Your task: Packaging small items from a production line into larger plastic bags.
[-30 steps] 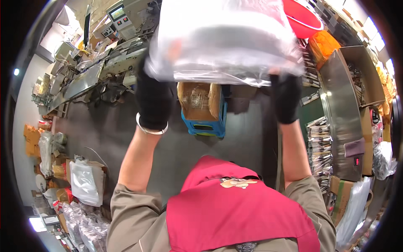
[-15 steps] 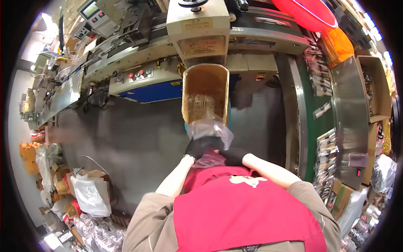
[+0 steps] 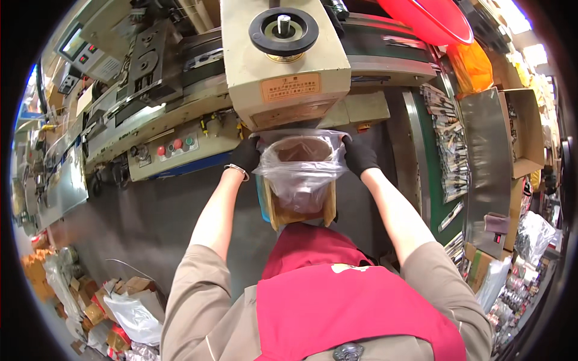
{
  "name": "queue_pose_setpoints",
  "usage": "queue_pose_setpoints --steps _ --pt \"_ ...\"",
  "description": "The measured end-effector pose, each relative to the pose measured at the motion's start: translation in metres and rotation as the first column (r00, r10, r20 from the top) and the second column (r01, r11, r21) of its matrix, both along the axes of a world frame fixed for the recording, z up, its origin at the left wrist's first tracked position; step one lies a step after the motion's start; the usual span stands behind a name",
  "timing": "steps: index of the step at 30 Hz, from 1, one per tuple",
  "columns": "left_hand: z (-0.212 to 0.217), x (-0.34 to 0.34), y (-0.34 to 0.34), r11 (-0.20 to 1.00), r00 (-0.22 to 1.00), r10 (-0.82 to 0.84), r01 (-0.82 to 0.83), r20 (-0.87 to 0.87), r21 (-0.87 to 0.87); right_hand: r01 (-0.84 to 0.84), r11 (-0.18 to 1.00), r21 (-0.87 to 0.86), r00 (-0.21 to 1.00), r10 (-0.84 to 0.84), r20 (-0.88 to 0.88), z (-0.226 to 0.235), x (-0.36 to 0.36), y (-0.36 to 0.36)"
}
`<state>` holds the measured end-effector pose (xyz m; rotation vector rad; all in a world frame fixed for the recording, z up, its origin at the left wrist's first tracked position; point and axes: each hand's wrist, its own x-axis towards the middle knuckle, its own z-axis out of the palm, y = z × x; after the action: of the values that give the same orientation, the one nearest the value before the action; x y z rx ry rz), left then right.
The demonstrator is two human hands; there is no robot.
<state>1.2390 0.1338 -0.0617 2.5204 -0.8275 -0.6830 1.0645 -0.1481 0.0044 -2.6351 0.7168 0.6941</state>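
A clear plastic bag is stretched wide between my hands over a tall tan cardboard-like bin. My left hand, in a black glove, grips the bag's edge at the bin's left. On the other side my right hand, gloved in black too, pinches the opposite edge. Part of the bag sags down over the bin's near side. Its fingertips are partly hidden by the film and gloves. Just beyond the bag stands a cream machine head with a black handwheel.
A control panel with buttons lies left of the machine. To the right runs a green conveyor belt with packed pieces on it. A red basin and an orange bag sit at the far right. Cardboard boxes and plastic fill the lower left.
My hands have moved forward and spread apart, from close together near my apron to either side of the bin. The bunched bag is now opened out over the bin.
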Motion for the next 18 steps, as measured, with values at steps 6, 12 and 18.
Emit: queue_pose_setpoints --steps 6,12,18 --pt "-0.012 -0.080 0.013 0.988 0.969 -0.152 0.150 -0.196 -0.025 -0.184 0.829 0.528 0.893 0.365 -0.263 -0.142 -0.112 0.012" --pt "-0.023 -0.239 0.052 0.980 0.868 0.192 -0.145 -0.458 0.136 0.154 0.915 0.374 0.934 -0.011 -0.357 -0.034 -0.129 0.092" --pt "-0.127 -0.154 0.078 0.989 0.383 0.101 -0.138 -0.918 0.051 0.250 0.756 0.605 0.958 -0.103 -0.267 -0.197 -0.126 0.105"
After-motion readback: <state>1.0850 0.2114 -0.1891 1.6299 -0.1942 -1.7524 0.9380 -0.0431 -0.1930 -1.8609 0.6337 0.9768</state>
